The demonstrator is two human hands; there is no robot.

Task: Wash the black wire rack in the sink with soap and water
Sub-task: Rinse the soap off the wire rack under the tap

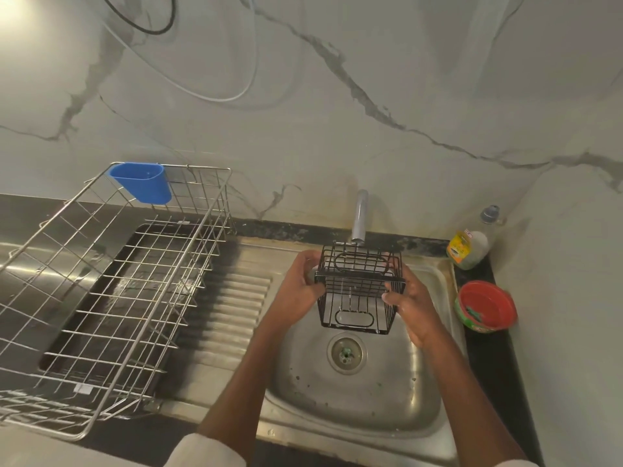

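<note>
Here, you hold the black box-shaped wire rack (359,288) above the stainless steel sink (428,392), just below the grey tap spout (359,215). Its grid walls carry oval loops. Your left hand (298,288) and right hand (409,306) each curl a grip round opposite sides. On the counter (492,358), a red round bowl (485,306) contains something green; beside it stands a clear plastic soap bottle (472,242).

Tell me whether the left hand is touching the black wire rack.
Touching. The head view shows the left hand with fingers curled round the left edge of the black wire rack, held over the sink.
</note>
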